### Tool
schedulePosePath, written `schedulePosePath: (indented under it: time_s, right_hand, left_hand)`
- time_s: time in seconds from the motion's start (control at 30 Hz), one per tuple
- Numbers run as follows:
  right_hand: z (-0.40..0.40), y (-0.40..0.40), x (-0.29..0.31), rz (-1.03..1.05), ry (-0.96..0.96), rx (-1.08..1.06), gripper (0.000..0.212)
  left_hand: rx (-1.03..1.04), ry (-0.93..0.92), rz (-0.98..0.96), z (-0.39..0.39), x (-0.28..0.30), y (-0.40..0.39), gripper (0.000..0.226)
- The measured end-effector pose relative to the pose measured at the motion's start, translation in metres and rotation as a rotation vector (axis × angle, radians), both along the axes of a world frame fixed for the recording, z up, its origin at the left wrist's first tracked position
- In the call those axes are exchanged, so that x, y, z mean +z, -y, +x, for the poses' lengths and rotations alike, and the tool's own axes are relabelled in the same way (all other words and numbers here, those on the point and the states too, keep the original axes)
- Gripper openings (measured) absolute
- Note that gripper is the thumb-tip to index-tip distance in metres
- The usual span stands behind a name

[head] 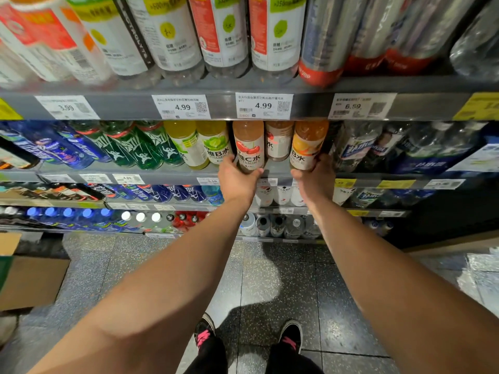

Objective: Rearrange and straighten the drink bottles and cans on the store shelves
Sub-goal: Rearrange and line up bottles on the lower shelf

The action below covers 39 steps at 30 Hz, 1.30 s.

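Left hand gripping cherry bottle low | right hand gripping orange bottle | full, rigid, slick: holding bases.

Grey metal shelving fills the upper part of the view, its tiers stepping down toward the floor. White price tags (4.99 on 2 of them) sit along the top rail's front edge, with yellow tags at its right end. The floor is dark speckled tile, glossy with pale light patches. A flattened cardboard box lies at the left edge.
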State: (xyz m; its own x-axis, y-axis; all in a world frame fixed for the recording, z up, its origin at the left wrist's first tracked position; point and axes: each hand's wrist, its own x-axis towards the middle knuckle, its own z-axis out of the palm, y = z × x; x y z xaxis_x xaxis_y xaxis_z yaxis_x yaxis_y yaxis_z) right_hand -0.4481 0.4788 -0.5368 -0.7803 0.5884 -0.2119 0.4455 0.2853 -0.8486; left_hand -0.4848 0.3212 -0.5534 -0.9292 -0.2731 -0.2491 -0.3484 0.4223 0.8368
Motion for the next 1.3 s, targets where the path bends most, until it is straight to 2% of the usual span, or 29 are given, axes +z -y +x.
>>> schedulePosePath:
  time_s: [0.1,0.2,0.27,0.4,0.5,0.63,0.7,0.8,0.97,1.13,1.3]
  right_hand:
    - [0.011,0.003,0.014,0.013,0.078,0.023,0.05]
    - [0.019,0.006,0.038,0.033,0.147,0.133,0.04]
    - [0.026,0.009,0.058,0.016,0.131,0.214,0.038]
    - [0.037,0.019,0.103,-0.058,0.146,0.307,0.05]
    - [0.043,0.036,0.136,-0.062,0.117,0.395,0.059]
    - [0.048,0.073,0.18,-0.083,0.093,0.45,0.041]
    - [0.05,0.097,0.2,-0.051,0.086,0.491,0.04]
    - [0.057,0.14,0.234,0.036,0.081,0.567,0.052]
    - [0.077,0.221,0.298,0.119,-0.005,0.61,0.046]
    - [0.088,0.295,0.364,0.18,-0.152,0.66,0.047]
    - [0.083,0.343,0.429,0.261,-0.295,0.68,0.048]
  left_hand:
    - [-0.016,0.048,0.004,0.015,0.018,0.008,0.084]
    - [-0.068,0.07,0.0,0.032,0.051,0.016,0.055]
    - [-0.105,0.07,0.027,0.045,0.074,0.022,0.046]
    - [-0.162,0.053,0.016,0.065,0.112,0.043,0.054]
    - [-0.222,0.047,0.003,0.072,0.137,0.065,0.052]
    - [-0.236,0.013,0.075,0.081,0.18,0.091,0.05]
    - [-0.261,-0.032,0.071,0.086,0.205,0.108,0.047]
    - [-0.297,-0.108,0.07,0.093,0.24,0.145,0.049]
    - [-0.349,-0.198,0.063,0.108,0.304,0.233,0.056]
    - [-0.409,-0.334,-0.02,0.115,0.377,0.315,0.05]
    - [-0.359,-0.434,-0.029,0.109,0.44,0.373,0.048]
